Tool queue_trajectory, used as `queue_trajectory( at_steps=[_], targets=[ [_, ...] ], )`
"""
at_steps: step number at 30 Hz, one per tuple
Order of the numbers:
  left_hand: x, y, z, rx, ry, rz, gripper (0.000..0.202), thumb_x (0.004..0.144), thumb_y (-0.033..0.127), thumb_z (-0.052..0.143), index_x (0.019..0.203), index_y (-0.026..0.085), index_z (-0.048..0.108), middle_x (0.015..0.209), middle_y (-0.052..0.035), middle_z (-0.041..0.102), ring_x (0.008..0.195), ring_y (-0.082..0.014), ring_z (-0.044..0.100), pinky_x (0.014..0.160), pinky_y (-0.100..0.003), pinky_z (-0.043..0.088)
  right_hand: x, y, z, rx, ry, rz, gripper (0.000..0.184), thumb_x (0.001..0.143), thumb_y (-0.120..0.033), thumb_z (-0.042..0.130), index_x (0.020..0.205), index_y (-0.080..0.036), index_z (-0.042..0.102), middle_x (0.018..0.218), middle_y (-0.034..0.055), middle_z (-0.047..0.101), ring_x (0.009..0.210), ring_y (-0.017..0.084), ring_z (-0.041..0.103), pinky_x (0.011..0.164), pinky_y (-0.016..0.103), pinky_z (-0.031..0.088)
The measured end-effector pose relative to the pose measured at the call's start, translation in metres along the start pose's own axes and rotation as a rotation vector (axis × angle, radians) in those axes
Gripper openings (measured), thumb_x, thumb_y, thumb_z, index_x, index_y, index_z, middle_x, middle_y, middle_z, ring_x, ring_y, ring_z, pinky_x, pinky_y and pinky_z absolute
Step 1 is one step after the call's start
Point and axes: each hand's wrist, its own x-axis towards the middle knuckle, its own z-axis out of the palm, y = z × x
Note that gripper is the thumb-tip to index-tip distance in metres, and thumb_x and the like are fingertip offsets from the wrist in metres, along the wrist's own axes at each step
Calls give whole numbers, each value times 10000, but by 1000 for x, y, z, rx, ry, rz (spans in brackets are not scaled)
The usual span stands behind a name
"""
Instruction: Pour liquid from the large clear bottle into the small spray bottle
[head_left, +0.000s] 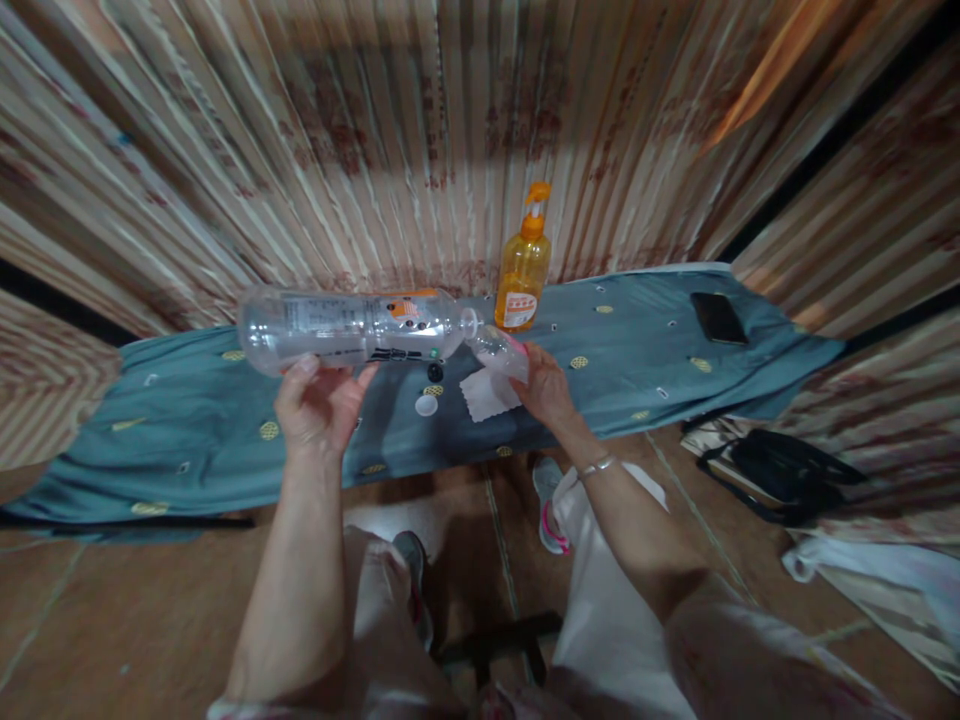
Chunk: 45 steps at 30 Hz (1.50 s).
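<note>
My left hand [319,402] supports a large clear plastic bottle [337,328] from below, its thumb and fingers against the side. The bottle lies nearly level above the bench, its uncapped neck pointing right. My right hand [546,383] is closed around a small clear bottle [501,352] with a bit of pink by the fingers. It slants, its upper end at the large bottle's mouth; whether the two touch I cannot tell. Below them on the cloth are a white round cap [426,405], a small black piece [435,372] and a white scallop-edged cloth or paper [484,395].
An orange pump bottle [523,275] stands at the back of the cloth-covered bench [202,420]. A dark phone [718,317] lies at the right. Striped curtains [360,140] hang close behind. On the floor at right sits a black bag [787,465].
</note>
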Motion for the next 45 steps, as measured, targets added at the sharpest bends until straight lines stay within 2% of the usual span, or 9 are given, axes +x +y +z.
queue_trajectory(
  at_steps=[4,13,20,24,27,32,39,45],
  targets=[
    [2,-1,-2,20,12,7,151,710,228,742,803,245,625,779,12,750,826,-200,726,971,-465,679,0,1,1,-3,5,-13,671,927,-165,740,1555,-58,530,1481,272,691,1364,379,668,1171,513,555],
    [4,-2,-4,7,23,11,119,743,215,717,818,237,627,804,8,773,816,-206,745,975,-480,682,0,5,6,2,21,-26,677,933,-186,753,1560,-78,524,1472,275,685,1363,389,660,1149,532,568],
    [3,0,-6,18,9,2,139,757,227,740,865,245,655,878,-6,790,938,-243,764,1050,-542,645,0,3,5,-3,13,-14,674,918,-156,739,1550,-67,523,1481,275,683,1377,384,657,1159,523,566],
    [2,0,-5,15,-4,12,133,729,220,731,835,242,655,819,-6,773,906,-240,755,1021,-519,656,0,3,6,-2,18,-19,684,914,-154,734,1557,-66,516,1502,281,673,1387,388,652,1170,545,560],
    [1,1,-3,5,1,12,172,723,208,722,884,250,678,814,-8,773,934,-257,760,1001,-516,659,0,4,6,0,17,-30,688,914,-156,738,1559,-64,517,1499,282,678,1397,391,649,1191,556,545],
    [-1,2,1,-21,31,0,174,731,187,704,895,243,684,783,0,752,861,-225,737,1011,-520,649,1,6,6,-1,8,-41,687,931,-179,743,1569,-66,514,1501,289,672,1399,387,649,1193,551,545],
    [-1,2,1,-5,14,-2,287,750,214,736,1027,284,707,864,12,796,897,-231,761,1011,-483,650,-1,4,6,-18,-1,-23,699,948,-197,749,1586,-57,500,1534,307,644,1422,398,637,1193,556,547],
    [-2,3,3,14,13,2,219,750,230,771,959,265,714,827,14,792,847,-215,762,968,-462,679,0,0,1,-22,-26,0,702,934,-166,754,1575,-38,500,1542,317,642,1426,391,645,1221,544,530]
  ],
)
